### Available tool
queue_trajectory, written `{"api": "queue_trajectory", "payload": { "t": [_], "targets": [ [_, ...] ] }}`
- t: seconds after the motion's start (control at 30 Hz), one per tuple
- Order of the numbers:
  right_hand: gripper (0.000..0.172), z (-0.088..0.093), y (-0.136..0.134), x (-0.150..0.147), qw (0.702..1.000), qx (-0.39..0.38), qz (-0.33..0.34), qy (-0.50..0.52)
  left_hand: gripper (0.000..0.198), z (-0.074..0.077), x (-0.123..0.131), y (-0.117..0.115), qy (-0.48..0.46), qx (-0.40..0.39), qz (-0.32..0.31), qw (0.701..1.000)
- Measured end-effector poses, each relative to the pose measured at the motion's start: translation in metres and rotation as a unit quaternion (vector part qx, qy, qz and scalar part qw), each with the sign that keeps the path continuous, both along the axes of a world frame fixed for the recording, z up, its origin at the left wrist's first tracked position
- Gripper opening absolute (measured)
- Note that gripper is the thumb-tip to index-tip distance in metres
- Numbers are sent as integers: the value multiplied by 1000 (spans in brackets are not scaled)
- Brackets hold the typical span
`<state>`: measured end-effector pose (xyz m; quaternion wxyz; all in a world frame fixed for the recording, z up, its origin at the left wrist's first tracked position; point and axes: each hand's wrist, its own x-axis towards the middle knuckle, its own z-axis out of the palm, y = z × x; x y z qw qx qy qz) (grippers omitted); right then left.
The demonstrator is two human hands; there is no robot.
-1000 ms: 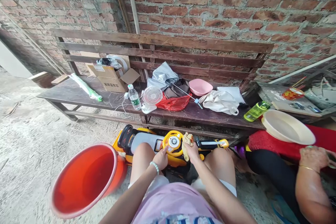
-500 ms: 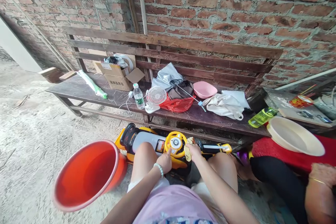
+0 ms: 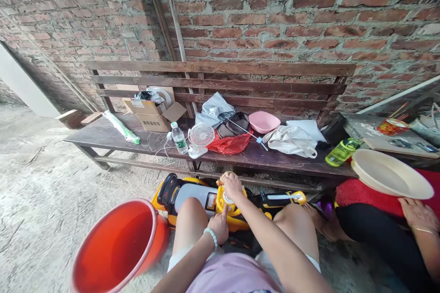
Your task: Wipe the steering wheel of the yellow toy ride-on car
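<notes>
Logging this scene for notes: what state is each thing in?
toy car: on the ground, yellow wheel under the hands
right hand: on top of the wheel
left hand: at the wheel's lower edge
orange bucket: tilted, open
cardboard box: flaps open
water bottle: upright, capped

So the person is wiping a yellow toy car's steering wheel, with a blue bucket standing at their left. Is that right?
Not quite: the head view shows the bucket is orange-red, not blue. The rest holds: the right hand is on the toy car's steering wheel.
</notes>
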<state>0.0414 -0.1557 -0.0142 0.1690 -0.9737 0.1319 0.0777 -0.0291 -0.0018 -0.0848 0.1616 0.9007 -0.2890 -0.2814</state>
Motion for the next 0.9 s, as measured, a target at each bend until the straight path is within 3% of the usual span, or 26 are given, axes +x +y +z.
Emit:
{"api": "queue_trajectory", "payload": {
  "t": [0.07,0.17,0.3,0.43,0.53,0.67,0.77,0.83,0.9],
  "targets": [
    [38,-1,19,-8,998,-3,66,3,76,-11,-2,6,14,-60,33,998],
    [35,-11,39,-35,987,18,158,11,52,-23,-6,21,4,-184,99,978],
    [34,-25,33,-84,990,66,128,5,26,-24,-5,36,-19,-239,138,961],
    [40,-28,-5,-125,993,63,97,17,30,-17,6,31,-51,-258,191,946],
    [44,-22,-33,-136,998,38,48,36,52,-14,15,20,-95,-182,169,964],
    [49,-6,-57,-113,998,37,-55,0,92,-15,17,7,-85,-92,103,987],
    [54,-3,-65,-78,983,87,-154,-44,103,-15,13,4,-86,-4,46,995],
    [52,-11,-66,-60,965,140,-220,-34,105,-12,11,4,-95,53,10,994],
    [44,-26,-65,-51,927,227,-297,-26,104,-6,11,4,-97,77,-5,992]
  ]
}}
